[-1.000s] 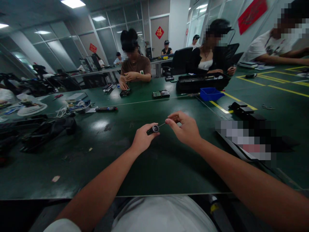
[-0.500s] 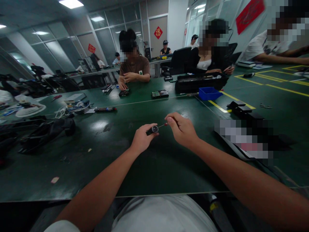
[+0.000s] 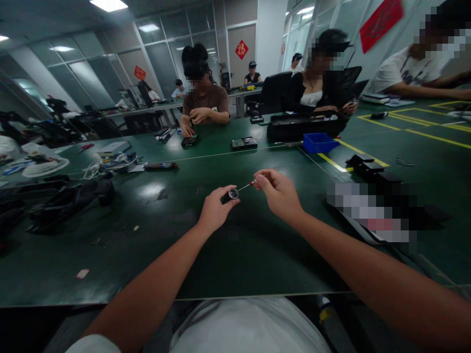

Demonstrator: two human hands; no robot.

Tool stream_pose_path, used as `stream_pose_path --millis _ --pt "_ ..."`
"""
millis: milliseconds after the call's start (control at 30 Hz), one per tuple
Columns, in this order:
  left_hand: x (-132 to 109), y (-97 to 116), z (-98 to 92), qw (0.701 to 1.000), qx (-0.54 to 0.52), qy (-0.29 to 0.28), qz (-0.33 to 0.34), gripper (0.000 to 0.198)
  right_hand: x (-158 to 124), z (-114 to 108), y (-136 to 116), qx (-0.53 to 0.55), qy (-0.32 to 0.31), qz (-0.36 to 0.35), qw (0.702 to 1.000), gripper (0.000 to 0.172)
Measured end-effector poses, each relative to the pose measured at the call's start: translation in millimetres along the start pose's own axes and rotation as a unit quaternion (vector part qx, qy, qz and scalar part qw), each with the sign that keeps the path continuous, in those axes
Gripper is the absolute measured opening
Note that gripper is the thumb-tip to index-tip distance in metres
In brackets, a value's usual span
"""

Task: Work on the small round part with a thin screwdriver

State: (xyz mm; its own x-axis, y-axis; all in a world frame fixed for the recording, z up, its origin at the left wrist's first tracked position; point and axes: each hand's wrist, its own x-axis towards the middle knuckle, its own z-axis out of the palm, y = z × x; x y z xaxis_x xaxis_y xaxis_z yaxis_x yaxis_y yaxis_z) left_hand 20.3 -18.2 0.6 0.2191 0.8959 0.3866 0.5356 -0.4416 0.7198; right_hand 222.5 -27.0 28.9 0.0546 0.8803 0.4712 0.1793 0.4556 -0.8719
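My left hand [image 3: 214,210] is wrapped round a small black cylinder [image 3: 229,195], its round, silver-rimmed end facing right and toward me. Pinched in the fingers of my right hand [image 3: 281,196] is a thin screwdriver [image 3: 245,186] with a red part near my fingertips. Its metal shaft points left and down to the rim of the cylinder; whether the tip touches it I cannot tell. Both hands are above the green table [image 3: 147,264].
A blue bin [image 3: 319,142] stands beyond my right hand, beside a long black housing [image 3: 307,128]. Farther off lies a circuit-board device [image 3: 244,143]. A pen-like tool [image 3: 161,166] and black parts [image 3: 73,201] are at the left. Across the table a person [image 3: 206,100] handles a small device.
My left hand has moved slightly left with the cylinder, whose open end is tilted a little more upward. More of the screwdriver's shaft shows between the hands.
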Motion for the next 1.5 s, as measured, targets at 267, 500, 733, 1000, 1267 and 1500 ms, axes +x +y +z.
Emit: stream_pose_path --millis 267,500,733,1000,1267,1500 --pt "3.6 3.1 -6.6 0.998 0.025 -0.009 0.050 0.038 13.8 -3.3 25.4 0.209 0.006 0.177 0.962 0.033" --pt "1.7 4.7 -5.9 0.998 0.048 -0.012 0.042 0.039 6.0 -2.2 8.7 0.045 0.046 0.036 0.997 0.028" --pt "2.3 1.4 -5.2 0.996 0.072 0.001 0.047 0.040 -3.4 -2.6 -2.3 -0.053 0.014 -0.050 0.997 0.020" --pt "1.9 3.7 -4.7 0.997 0.068 -0.004 0.043 0.039 -4.9 -0.5 -3.3 -0.043 0.024 -0.055 0.997 0.023" --pt "1.4 6.3 -4.1 0.997 0.060 -0.014 0.036 0.041 -4.8 -3.5 -7.8 -0.097 0.054 -0.016 0.994 0.029" --pt "1.0 5.9 -4.5 0.998 0.061 -0.014 0.030 0.041 -4.6 -5.6 -10.0 -0.152 0.042 -0.037 0.987 0.033"
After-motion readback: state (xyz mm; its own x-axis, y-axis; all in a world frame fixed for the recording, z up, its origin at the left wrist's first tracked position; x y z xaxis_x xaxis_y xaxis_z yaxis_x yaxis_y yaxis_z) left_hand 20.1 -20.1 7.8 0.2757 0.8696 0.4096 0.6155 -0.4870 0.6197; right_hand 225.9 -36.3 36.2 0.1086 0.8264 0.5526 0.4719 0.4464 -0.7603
